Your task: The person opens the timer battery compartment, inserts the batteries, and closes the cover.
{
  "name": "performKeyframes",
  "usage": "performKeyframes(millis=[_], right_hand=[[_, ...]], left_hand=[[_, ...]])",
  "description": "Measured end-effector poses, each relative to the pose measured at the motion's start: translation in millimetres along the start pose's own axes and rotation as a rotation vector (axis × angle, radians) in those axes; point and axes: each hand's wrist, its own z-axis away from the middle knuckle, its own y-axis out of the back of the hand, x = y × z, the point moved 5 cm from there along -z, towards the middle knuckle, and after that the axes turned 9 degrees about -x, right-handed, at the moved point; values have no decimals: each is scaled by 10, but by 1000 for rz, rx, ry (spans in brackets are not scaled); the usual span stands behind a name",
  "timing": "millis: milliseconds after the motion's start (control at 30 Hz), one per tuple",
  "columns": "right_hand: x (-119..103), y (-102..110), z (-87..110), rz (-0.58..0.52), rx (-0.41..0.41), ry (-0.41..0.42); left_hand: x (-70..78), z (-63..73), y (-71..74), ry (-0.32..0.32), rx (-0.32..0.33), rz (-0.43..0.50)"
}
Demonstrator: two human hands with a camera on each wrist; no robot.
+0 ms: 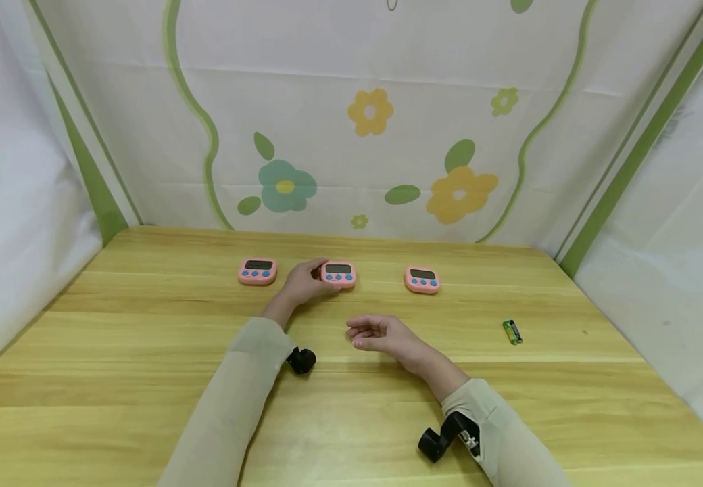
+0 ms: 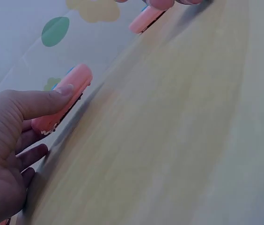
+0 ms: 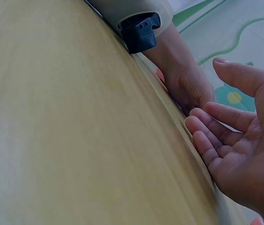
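My left hand (image 1: 308, 282) pinches the middle pink digital timer (image 1: 338, 275) by its edges, thumb at the near side and a finger at the far side. In the left wrist view the thumb presses on the rim of this pink timer (image 2: 78, 86), which looks tilted slightly off the table. My right hand (image 1: 384, 336) hovers just nearer and to the right, fingers loosely bent, holding nothing. The right wrist view shows the same right hand (image 3: 244, 140) with its palm bare. Other pink timers with dark screens and blue buttons lie to the left (image 1: 257, 271) and right (image 1: 422, 280).
Two small green batteries (image 1: 512, 332) lie together on the wooden table (image 1: 114, 352) at the right. A white curtain (image 1: 424, 61) with printed flowers hangs behind the table's far edge, and white cloth walls stand on both sides. Each sleeve carries a black wrist camera (image 1: 301, 360).
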Motion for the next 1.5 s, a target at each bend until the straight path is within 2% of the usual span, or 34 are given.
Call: performKeyframes(millis=[233, 500, 767, 1133, 1167, 1267, 1367, 1400, 1500], right_hand=[[-7, 27, 23, 1, 7, -2], [-10, 39, 47, -9, 13, -14], [-1, 38, 41, -7, 9, -7], [-2, 17, 31, -11, 15, -7], [-7, 17, 31, -9, 18, -9], [-17, 29, 29, 5, 34, -11], [-20, 43, 24, 21, 45, -6], [-22, 47, 23, 24, 49, -5], [-31, 51, 22, 21, 54, 1]], left_hand=[[20, 23, 0, 7, 17, 92], [131, 129, 6, -2, 4, 127], [300, 290, 54, -13, 28, 93], [475, 603, 82, -127, 9, 83], [538, 666, 91, -130, 4, 80], [595, 772, 95, -166, -11, 71], [638, 873, 92, -174, -29, 81], [606, 875, 83, -185, -33, 80], [633, 959, 70, -172, -42, 87]])
